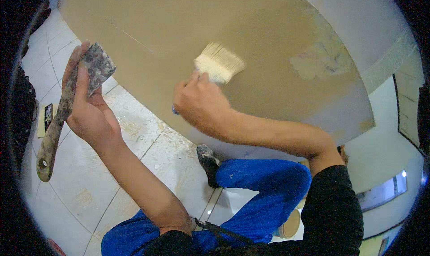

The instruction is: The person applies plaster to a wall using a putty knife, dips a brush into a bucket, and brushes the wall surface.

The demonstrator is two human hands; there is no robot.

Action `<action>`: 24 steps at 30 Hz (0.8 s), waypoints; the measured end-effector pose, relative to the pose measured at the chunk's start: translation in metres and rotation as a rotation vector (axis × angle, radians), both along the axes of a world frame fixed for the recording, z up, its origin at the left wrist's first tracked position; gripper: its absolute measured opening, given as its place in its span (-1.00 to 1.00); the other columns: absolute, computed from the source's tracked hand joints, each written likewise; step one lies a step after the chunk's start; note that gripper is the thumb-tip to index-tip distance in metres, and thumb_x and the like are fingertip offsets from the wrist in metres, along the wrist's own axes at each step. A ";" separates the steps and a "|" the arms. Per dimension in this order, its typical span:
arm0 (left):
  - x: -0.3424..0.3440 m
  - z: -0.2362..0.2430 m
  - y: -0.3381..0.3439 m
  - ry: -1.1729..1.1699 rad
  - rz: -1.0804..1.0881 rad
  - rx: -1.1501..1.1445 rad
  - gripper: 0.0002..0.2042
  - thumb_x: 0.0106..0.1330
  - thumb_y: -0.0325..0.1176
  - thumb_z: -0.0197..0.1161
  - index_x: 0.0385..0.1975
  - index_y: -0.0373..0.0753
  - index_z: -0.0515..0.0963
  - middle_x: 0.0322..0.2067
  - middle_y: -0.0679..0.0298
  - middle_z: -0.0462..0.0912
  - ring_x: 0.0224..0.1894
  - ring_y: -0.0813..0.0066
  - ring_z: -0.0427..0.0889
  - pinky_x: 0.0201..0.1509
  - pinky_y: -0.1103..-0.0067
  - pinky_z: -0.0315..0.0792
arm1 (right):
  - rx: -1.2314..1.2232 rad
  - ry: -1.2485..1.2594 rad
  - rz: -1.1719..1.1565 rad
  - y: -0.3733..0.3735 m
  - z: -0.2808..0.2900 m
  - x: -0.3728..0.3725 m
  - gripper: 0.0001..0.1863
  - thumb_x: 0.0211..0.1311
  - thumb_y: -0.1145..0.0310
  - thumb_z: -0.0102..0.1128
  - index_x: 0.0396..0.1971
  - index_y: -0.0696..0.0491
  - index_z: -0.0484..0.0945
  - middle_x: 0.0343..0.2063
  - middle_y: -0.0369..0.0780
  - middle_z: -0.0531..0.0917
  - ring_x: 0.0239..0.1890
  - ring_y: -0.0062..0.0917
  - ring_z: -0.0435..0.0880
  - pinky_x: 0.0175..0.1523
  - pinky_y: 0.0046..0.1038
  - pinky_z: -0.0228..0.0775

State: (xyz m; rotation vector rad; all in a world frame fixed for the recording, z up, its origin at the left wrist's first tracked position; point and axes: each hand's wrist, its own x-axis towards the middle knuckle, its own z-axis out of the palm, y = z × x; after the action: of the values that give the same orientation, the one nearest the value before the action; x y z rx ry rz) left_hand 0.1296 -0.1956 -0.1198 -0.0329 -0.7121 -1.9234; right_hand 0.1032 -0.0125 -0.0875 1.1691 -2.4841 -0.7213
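- Your right hand (201,104) is closed around the handle of a brush (219,62); the pale bristles press flat on the tan wall (188,23), spread like a fan.
- Your left hand (89,108) grips a scraper (67,106), fingers wrapped on its neck; the stained blade points up (the worn handle hangs below your palm), away from the wall.
- The two hands are apart, the brush to the right of the scraper.
- On the wall, right of the brush, is a lighter patch (320,61).
- Under you is a white tile floor (80,197) with dust and flecks.

Pale floor tiles (80,197) (dusty, flecked with debris) meet a white wall (376,153) with a framed opening (410,108).
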 end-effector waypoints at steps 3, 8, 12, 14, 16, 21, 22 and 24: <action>-0.002 0.000 0.004 0.017 -0.005 0.011 -0.72 0.38 -0.56 0.06 0.05 -0.47 0.51 0.06 -0.01 0.60 0.16 0.27 0.56 0.31 0.42 0.42 | -0.197 -0.276 0.038 -0.006 -0.064 -0.030 -0.89 -0.01 0.51 0.19 -0.49 0.25 0.52 -0.49 0.08 0.64 -0.33 -0.10 0.71 -0.30 -0.20 0.59; 0.006 -0.006 -0.003 0.043 0.028 -0.024 -0.71 0.37 -0.60 0.04 0.06 -0.52 0.47 0.07 -0.12 0.57 0.16 0.18 0.57 0.28 0.38 0.48 | -0.527 -0.477 -0.048 -0.008 -0.095 -0.062 -0.83 0.00 0.52 0.16 -0.34 0.12 0.57 -0.48 0.02 0.66 -0.34 -0.03 0.70 -0.19 -0.08 0.55; 0.004 -0.011 -0.004 0.034 0.026 0.030 -0.72 0.37 -0.59 0.06 0.05 -0.51 0.48 0.07 -0.12 0.57 0.14 0.20 0.58 0.28 0.39 0.49 | -0.697 -0.335 -0.068 0.016 -0.027 -0.068 -0.83 0.11 0.48 0.20 -0.26 0.09 0.62 -0.49 0.03 0.65 -0.44 -0.13 0.68 -0.29 -0.22 0.52; 0.006 -0.017 -0.004 0.029 0.033 0.046 -0.72 0.37 -0.59 0.07 0.04 -0.50 0.48 0.07 -0.10 0.58 0.13 0.22 0.59 0.27 0.40 0.49 | -0.765 -0.206 0.019 0.032 0.017 -0.047 -0.81 0.14 0.45 0.25 -0.22 0.10 0.64 -0.51 -0.03 0.67 -0.49 -0.35 0.68 -0.32 -0.36 0.51; -0.001 -0.016 0.004 0.044 -0.007 0.059 -0.73 0.38 -0.57 0.09 0.04 -0.46 0.51 0.03 -0.02 0.62 0.10 0.30 0.61 0.24 0.44 0.50 | -0.779 -0.069 -0.157 0.050 0.066 -0.014 -0.78 0.17 0.47 0.23 -0.17 0.10 0.66 -0.42 -0.13 0.73 -0.41 -0.56 0.68 -0.27 -0.46 0.53; -0.005 -0.017 0.006 0.072 0.011 0.092 -0.75 0.37 -0.55 0.13 0.01 -0.42 0.53 -0.03 0.03 0.66 0.02 0.39 0.66 0.21 0.50 0.53 | -0.898 0.216 0.085 0.087 0.119 0.030 -0.80 0.24 0.57 0.15 -0.17 0.12 0.67 -0.22 -0.18 0.74 -0.18 -0.55 0.70 -0.04 -0.51 0.56; -0.004 -0.017 0.004 0.051 0.029 0.080 -0.76 0.37 -0.55 0.13 0.00 -0.42 0.54 -0.03 0.04 0.66 0.02 0.39 0.66 0.21 0.51 0.53 | -0.860 0.277 0.060 0.085 0.119 0.035 -0.80 0.23 0.59 0.15 -0.17 0.13 0.67 -0.22 -0.16 0.74 -0.17 -0.52 0.71 -0.03 -0.50 0.56; -0.001 -0.016 0.002 0.008 0.060 0.111 -0.75 0.36 -0.58 0.13 0.00 -0.43 0.54 -0.04 0.05 0.66 0.02 0.39 0.65 0.21 0.49 0.51 | -0.782 0.352 0.063 0.076 0.112 0.035 -0.80 0.20 0.62 0.18 -0.19 0.14 0.66 -0.24 -0.15 0.75 -0.17 -0.49 0.73 -0.03 -0.49 0.55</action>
State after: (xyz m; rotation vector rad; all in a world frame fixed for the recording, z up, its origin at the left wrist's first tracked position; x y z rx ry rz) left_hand 0.1282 -0.1936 -0.1361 0.0491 -0.5940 -1.9010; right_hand 0.1378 0.0636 0.0249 0.7344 -2.0882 0.0864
